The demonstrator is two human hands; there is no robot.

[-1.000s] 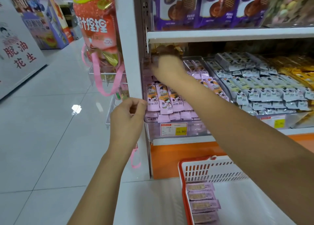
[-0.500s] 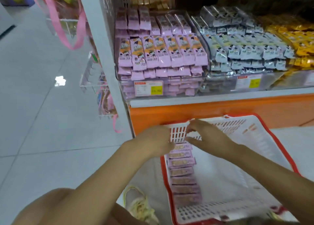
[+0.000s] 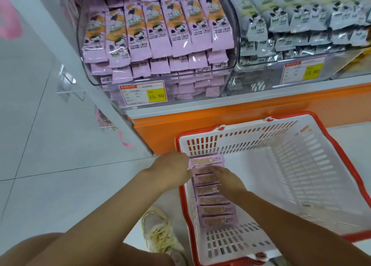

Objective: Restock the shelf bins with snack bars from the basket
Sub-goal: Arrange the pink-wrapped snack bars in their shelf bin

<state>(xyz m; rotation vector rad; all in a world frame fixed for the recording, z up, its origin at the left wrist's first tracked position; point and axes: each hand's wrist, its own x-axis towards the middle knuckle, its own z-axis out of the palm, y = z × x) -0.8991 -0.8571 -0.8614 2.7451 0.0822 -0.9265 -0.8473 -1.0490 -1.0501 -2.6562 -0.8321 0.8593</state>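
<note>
Pink-wrapped snack bars (image 3: pixel 210 200) taken from the white, red-rimmed plastic basket (image 3: pixel 301 165)
End bar (image 3: pixel 207 161) pinched by the left hand (image 3: pixel 170 171); right hand (image 3: pixel 226 177) laid on the row beside it, grasp unclear. Both were lowered from the clear plastic shelf bin (image 3: pixel 233 44) ahead: another load judged begun.

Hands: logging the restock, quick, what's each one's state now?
Left hand: holds the end of the top snack bar.
Right hand: on the bars in the basket; grip cannot be told.
</note>
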